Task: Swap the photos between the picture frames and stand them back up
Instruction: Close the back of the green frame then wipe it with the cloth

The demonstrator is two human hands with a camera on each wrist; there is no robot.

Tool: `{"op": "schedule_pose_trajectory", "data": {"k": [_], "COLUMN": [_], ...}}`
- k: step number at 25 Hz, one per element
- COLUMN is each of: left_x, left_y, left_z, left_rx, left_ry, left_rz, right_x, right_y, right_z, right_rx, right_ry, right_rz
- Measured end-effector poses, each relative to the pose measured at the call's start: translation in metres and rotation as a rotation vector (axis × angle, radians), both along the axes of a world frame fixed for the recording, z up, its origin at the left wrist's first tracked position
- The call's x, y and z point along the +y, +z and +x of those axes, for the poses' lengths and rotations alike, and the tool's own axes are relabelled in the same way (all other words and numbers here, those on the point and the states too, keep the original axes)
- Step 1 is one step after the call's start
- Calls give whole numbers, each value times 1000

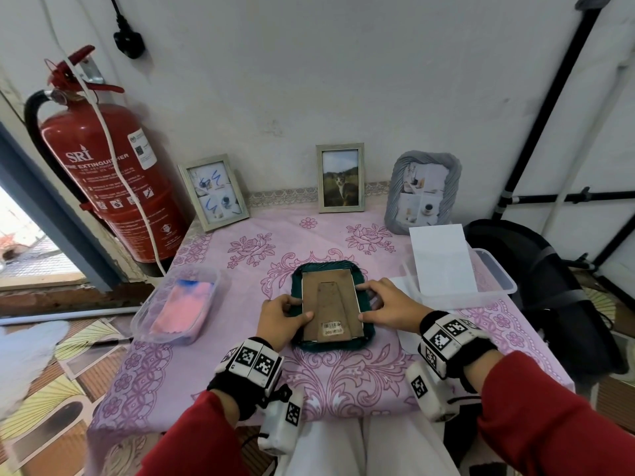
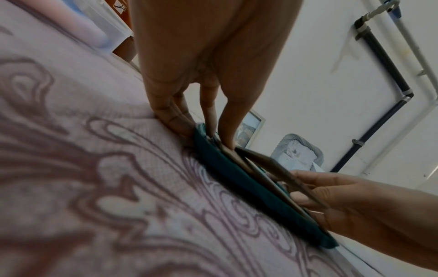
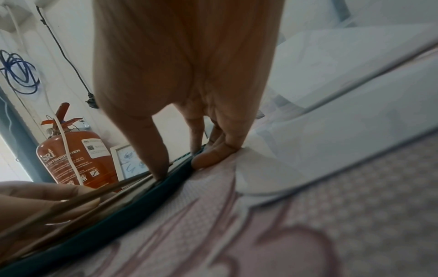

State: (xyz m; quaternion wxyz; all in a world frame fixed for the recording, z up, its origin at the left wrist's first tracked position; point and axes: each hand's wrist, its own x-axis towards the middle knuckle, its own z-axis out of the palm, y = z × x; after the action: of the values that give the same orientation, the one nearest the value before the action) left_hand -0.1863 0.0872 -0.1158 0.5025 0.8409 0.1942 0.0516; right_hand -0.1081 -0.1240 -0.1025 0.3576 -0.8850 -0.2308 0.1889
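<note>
**Green frame face-down, back panel being worked**

Counter [image 1: 213, 338] under a pink floral cloth is carrying everything. At centre frame the green frame [image 1: 365, 297] is lying face-down, probably so its brown backing board [image 1: 331, 305] can be reached. Left hand [image 1: 279, 316] and right hand [image 1: 390, 305] are flanking it, each grip pinching the board's edge with thumb on top.

Three frames are standing along the upper edge.

Right tub [image 1: 494, 280] is holding white paper; left tub [image 1: 147, 317] is holding a pink cloth.

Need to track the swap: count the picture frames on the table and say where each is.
4: scribbled-photo frame standing back left, cat frame back centre, grey frame back right, green frame face down between both hands.
</note>
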Motion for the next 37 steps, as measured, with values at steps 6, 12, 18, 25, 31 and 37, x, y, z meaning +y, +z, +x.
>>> {"op": "schedule_pose_trajectory", "data": {"k": [6,12,18,25,31,37], "left_x": [-1,3,11,11,14,29], "left_y": [-1,1,3,5,8,20], "left_z": [-3,-4,-4,-6,-7,9], "left_rx": [-2,-4,45,75,89,26], "left_ry": [-3,-62,-92,-83,-90,-44], "left_rz": [-24,43,100,64,44,197], "right_x": [1,4,1,3,6,20], "right_y": [3,6,15,18,18,30], "right_z": [-3,-6,-5,-8,-5,9], "right_rx": [0,3,53,-46,-37,-193], "right_ry": [10,32,-39,-31,-54,-108], "right_rz": [-12,-54,4,-21,-83,-28]}}
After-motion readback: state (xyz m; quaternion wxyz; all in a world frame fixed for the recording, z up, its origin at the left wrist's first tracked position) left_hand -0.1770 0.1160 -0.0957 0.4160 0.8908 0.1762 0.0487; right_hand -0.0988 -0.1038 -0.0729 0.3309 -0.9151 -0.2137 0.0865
